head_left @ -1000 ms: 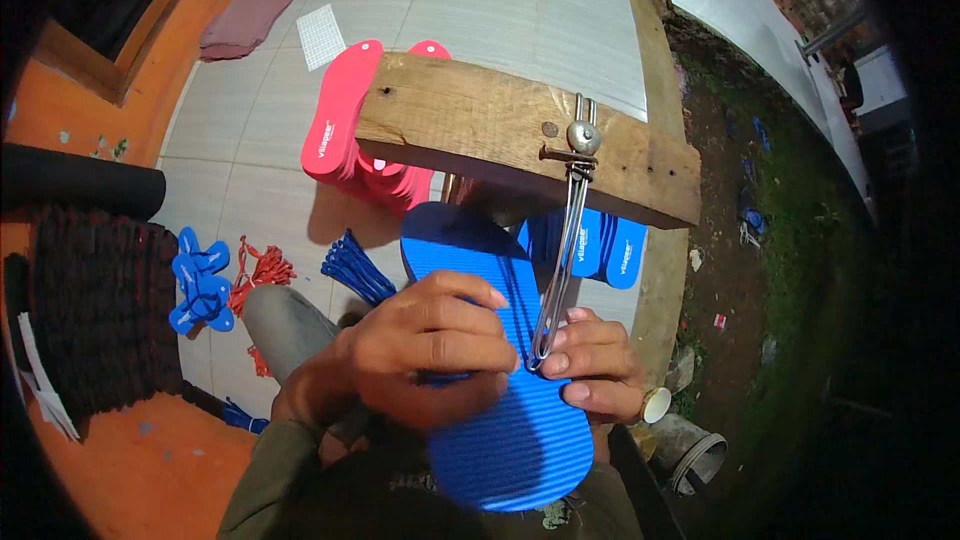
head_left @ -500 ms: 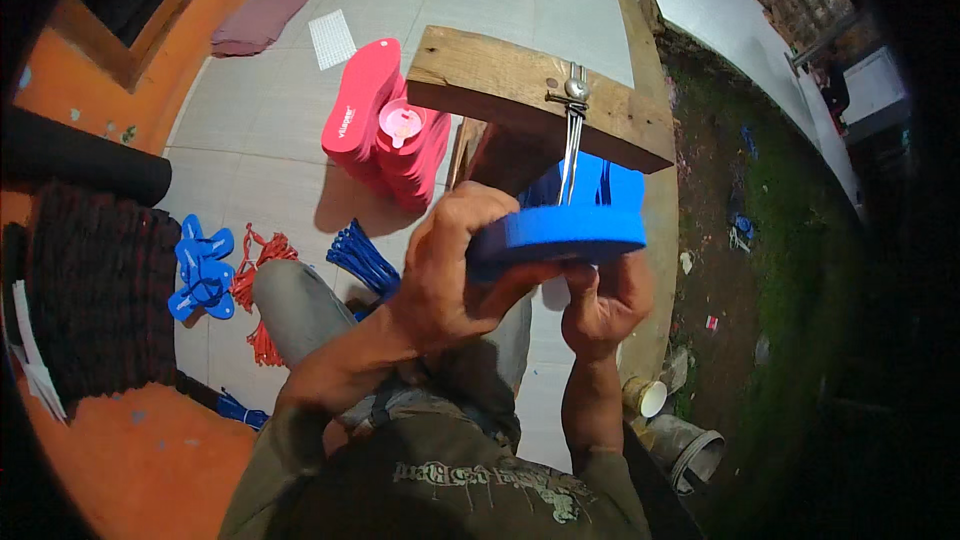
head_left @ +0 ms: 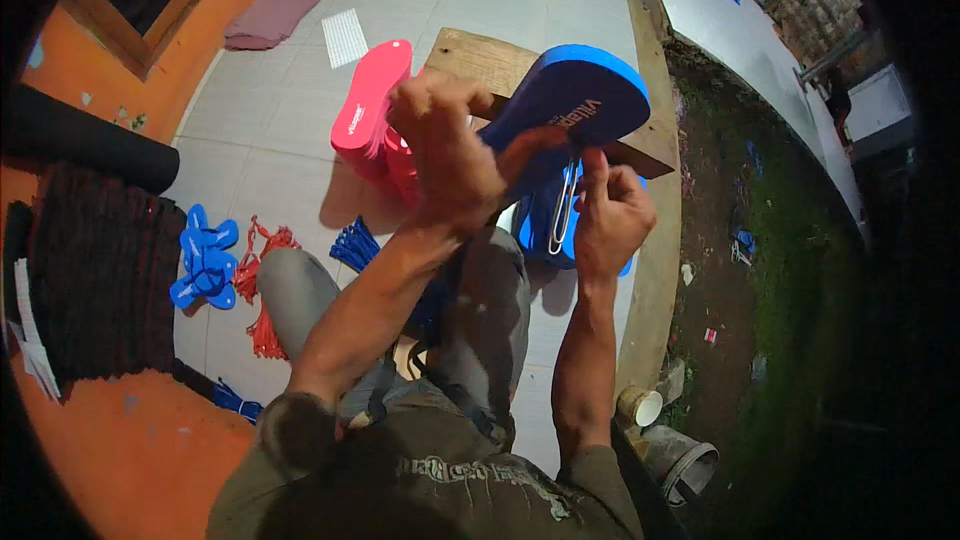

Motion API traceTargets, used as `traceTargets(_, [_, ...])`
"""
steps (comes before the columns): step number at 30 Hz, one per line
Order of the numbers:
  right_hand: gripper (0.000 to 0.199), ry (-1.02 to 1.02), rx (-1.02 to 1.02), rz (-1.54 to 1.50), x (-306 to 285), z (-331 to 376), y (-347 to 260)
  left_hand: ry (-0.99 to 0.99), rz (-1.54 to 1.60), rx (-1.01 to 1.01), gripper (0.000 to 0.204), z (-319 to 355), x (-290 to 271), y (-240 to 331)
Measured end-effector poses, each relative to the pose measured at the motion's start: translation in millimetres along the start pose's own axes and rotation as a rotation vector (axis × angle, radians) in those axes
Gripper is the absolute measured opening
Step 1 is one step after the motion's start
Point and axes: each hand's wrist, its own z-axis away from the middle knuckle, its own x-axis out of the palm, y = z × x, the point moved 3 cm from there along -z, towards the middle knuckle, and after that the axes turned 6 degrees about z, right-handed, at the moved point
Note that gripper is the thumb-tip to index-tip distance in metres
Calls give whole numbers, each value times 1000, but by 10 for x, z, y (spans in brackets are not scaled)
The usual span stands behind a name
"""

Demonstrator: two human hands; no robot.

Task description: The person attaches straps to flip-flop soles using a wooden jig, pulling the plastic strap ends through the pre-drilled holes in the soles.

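**Hands working a blue sole over a wire tool**

Both hands were busy at the wooden plank (head_left: pixel 470 58). The left hand (head_left: pixel 445 155) was clenched around the blue sole (head_left: pixel 580 100), tilting it up on edge above the plank. The right hand (head_left: pixel 610 215) pinched the bent wire tool (head_left: pixel 563 210) just under the sole, fingers closed on it. A second blue sole (head_left: pixel 535 230) lay beneath, partly hidden. Pink soles (head_left: pixel 370 105) leaned stacked beside the plank, with blue straps (head_left: pixel 205 260) and red straps (head_left: pixel 265 285) on the tiled floor (head_left: pixel 300 70) to the left.

To my eye, doing this well meant keeping the sole firmly braced with the left hand, lining the wire squarely with the hole, and pulling steadily rather than jerking, so the foam would not tear.
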Motion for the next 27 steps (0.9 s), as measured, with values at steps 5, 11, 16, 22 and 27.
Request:
traceTargets(5, [19,-114,-106,2,504,808,316,-299,394,-584,28,804,-124,-634])
traceTargets(11, [20,-406,128,-74,641,1414,745,-527,459,-729,20,1634,-294,-638])
traceTargets(16, [16,-425,228,-161,180,1675,906,-756,617,-1165,33,1797,-748,-569])
traceTargets(22, [13,-132,300,-655,-321,1418,769,-258,1871,-1280,52,1227,-1147,-428])
traceTargets(27, [25,111,421,-1156,-257,1072,644,-256,1385,-974,28,876,-871,-704])
